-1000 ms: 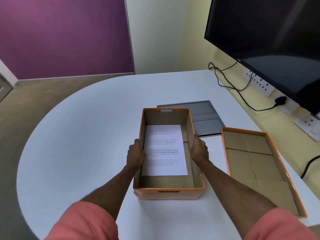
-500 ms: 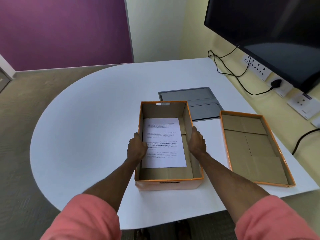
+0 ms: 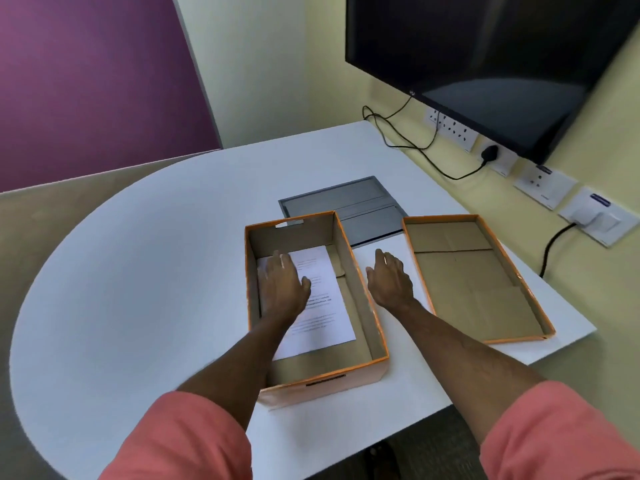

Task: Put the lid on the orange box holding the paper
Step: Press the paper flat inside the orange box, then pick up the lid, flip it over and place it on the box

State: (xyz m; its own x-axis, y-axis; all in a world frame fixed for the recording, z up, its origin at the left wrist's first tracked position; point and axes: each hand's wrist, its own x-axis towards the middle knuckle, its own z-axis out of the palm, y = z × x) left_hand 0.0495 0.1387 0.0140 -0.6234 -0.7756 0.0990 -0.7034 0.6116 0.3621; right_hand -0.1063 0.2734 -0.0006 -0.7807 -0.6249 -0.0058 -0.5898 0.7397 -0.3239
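An open orange box [image 3: 363,296] stands in the middle of the white table [image 3: 138,289]. A printed sheet of paper [image 3: 322,306] lies flat on its brown floor. The orange lid [image 3: 540,306] lies upside down to the right of the box, its brown inside facing up. My left hand [image 3: 282,284] hovers over the box's left half, fingers spread, holding nothing. My right hand [image 3: 391,280] is over the table strip between box and lid, fingers apart and empty.
A grey flap panel [image 3: 346,202] is set into the table behind the box. A large dark screen [image 3: 485,57] hangs on the right wall above sockets [image 3: 450,128] and black cables [image 3: 408,143]. The table's front edge runs close below the box.
Both hands have let go of the box's side walls. The left hand moved in over the paper, the right hand moved out toward the lid. The view tilted and shifted.
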